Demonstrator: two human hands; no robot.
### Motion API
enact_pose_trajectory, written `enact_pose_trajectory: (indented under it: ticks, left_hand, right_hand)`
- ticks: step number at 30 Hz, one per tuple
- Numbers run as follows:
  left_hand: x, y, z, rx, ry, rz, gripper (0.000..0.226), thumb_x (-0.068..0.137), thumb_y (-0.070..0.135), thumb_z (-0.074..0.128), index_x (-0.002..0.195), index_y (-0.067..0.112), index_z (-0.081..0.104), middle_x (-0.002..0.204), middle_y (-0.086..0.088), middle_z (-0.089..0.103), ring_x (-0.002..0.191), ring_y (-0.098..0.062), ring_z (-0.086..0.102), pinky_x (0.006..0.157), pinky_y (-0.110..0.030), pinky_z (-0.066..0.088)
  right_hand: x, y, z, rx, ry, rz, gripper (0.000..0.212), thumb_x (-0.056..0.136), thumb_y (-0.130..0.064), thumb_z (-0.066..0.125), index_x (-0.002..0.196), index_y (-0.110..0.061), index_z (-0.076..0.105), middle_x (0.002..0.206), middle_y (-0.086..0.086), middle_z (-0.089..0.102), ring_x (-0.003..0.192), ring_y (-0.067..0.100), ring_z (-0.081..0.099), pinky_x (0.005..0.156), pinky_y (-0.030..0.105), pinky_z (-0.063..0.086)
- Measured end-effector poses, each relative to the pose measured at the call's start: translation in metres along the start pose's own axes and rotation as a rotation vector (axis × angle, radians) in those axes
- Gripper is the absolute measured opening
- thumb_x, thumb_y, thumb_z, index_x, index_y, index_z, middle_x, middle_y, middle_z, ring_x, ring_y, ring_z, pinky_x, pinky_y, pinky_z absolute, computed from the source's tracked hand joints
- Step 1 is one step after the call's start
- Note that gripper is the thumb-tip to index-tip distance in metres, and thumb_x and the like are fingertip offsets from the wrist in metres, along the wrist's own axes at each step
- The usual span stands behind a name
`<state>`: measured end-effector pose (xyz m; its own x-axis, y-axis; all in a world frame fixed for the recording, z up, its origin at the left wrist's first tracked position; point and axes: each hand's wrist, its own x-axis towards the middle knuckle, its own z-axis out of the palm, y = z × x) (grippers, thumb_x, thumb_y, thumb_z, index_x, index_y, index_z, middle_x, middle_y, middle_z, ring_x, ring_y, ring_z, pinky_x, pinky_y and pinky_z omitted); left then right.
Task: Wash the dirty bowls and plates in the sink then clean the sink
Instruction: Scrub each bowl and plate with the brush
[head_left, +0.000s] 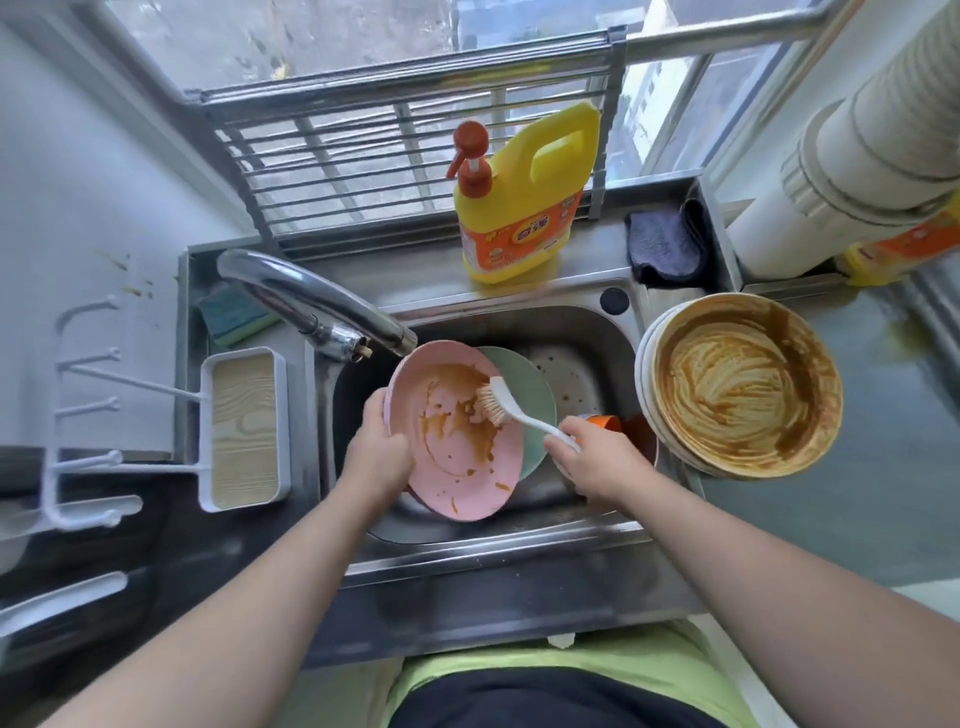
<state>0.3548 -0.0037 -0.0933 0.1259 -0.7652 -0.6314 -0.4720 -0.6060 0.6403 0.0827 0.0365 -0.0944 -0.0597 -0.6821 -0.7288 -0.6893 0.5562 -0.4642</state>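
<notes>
Sink (613, 332) at frame centre holds a tilted plate (452, 441), a second plate (524, 387) behind it. Faucet (311, 306) upper left of the basin; sponge (231, 314) left of it. Detergent bottle (519, 202) on the ledge above. Stacked bowls (743, 384) right of the sink; cloth (662, 247) upper right.

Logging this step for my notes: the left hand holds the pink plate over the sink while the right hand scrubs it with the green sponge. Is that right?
Not quite. The right hand scrubs the pink plate with a white-handled brush, not the sponge; the green sponge lies beside the tap. The left hand does hold the plate over the sink. The head view shows this.
</notes>
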Motion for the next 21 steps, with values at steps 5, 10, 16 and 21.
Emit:
enact_pose_trajectory:
  ticks: [5, 10, 16, 21]
  left_hand:
    - [-0.015, 0.01, -0.006, 0.387, 0.126, 0.3, 0.06, 0.095, 0.004, 0.045, 0.136, 0.047, 0.049, 0.104, 0.001, 0.064, 0.089, -0.018, 0.058, 0.071, -0.032, 0.046]
    - [0.007, -0.007, 0.005, 0.328, 0.179, 0.144, 0.059, 0.092, 0.007, 0.045, 0.134, 0.048, 0.05, 0.105, -0.007, 0.062, 0.087, -0.025, 0.062, 0.069, -0.035, 0.047]
    - [0.029, -0.03, 0.013, 0.543, 0.185, -0.048, 0.031, 0.099, 0.013, 0.057, 0.123, 0.013, 0.036, 0.113, -0.016, 0.059, 0.093, -0.032, 0.06, 0.075, -0.046, 0.055]
    - [0.046, -0.047, 0.017, 0.676, 0.217, -0.077, 0.023, 0.102, 0.007, 0.04, 0.123, 0.004, 0.049, 0.132, -0.02, 0.047, 0.092, -0.03, 0.051, 0.078, -0.042, 0.045]
  right_hand:
    - [-0.021, 0.021, -0.009, 0.081, 0.034, 0.026, 0.03, 0.098, -0.061, 0.052, 0.102, -0.034, 0.066, 0.093, -0.003, 0.07, 0.087, 0.018, 0.065, 0.079, 0.04, 0.054]
    - [-0.025, 0.021, 0.002, 0.154, 0.048, 0.073, 0.022, 0.098, -0.053, 0.059, 0.097, -0.032, 0.064, 0.089, -0.001, 0.068, 0.08, 0.019, 0.064, 0.07, 0.036, 0.05]
    - [0.004, 0.001, 0.021, 0.036, 0.044, 0.017, 0.011, 0.102, -0.013, 0.051, 0.101, -0.024, 0.05, 0.097, 0.0, 0.056, 0.081, 0.015, 0.055, 0.074, 0.035, 0.051]
    - [0.031, -0.012, 0.03, 0.047, -0.038, 0.024, 0.008, 0.106, -0.013, 0.046, 0.106, -0.021, 0.047, 0.099, 0.004, 0.056, 0.083, 0.018, 0.056, 0.064, 0.029, 0.044]
